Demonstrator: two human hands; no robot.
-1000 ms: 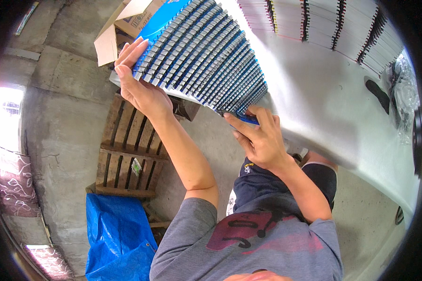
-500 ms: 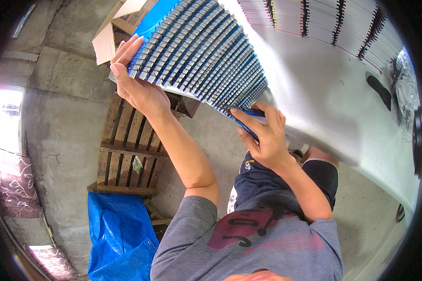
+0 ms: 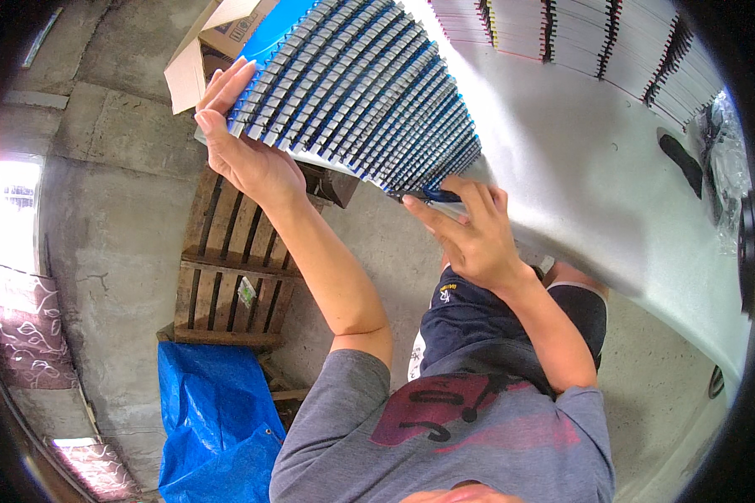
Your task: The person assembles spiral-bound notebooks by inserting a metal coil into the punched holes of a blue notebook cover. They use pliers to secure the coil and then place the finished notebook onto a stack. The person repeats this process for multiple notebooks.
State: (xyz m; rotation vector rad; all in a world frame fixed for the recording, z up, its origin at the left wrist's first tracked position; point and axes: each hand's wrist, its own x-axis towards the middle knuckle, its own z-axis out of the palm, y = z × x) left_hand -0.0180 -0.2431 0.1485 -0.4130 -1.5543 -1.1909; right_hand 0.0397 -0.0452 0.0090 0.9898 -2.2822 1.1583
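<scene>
A long fanned stack of spiral-bound notebooks (image 3: 361, 92) with blue and white covers is held up in front of me, over the edge of a white table (image 3: 579, 168). My left hand (image 3: 247, 155) grips the stack's left end, fingers spread along its side. My right hand (image 3: 470, 235) pinches the stack's right end from below, fingers closed on the lowest blue notebook.
More stacks of notebooks (image 3: 579, 38) stand on edge along the table's far side. An open cardboard box (image 3: 214, 42) sits behind the held stack. A wooden pallet (image 3: 235, 268) and a blue tarp bag (image 3: 218, 419) lie on the concrete floor at my left.
My right hand has slid slightly down and right along the stack's right end. The stack has tilted a little; my left hand keeps its grip.
</scene>
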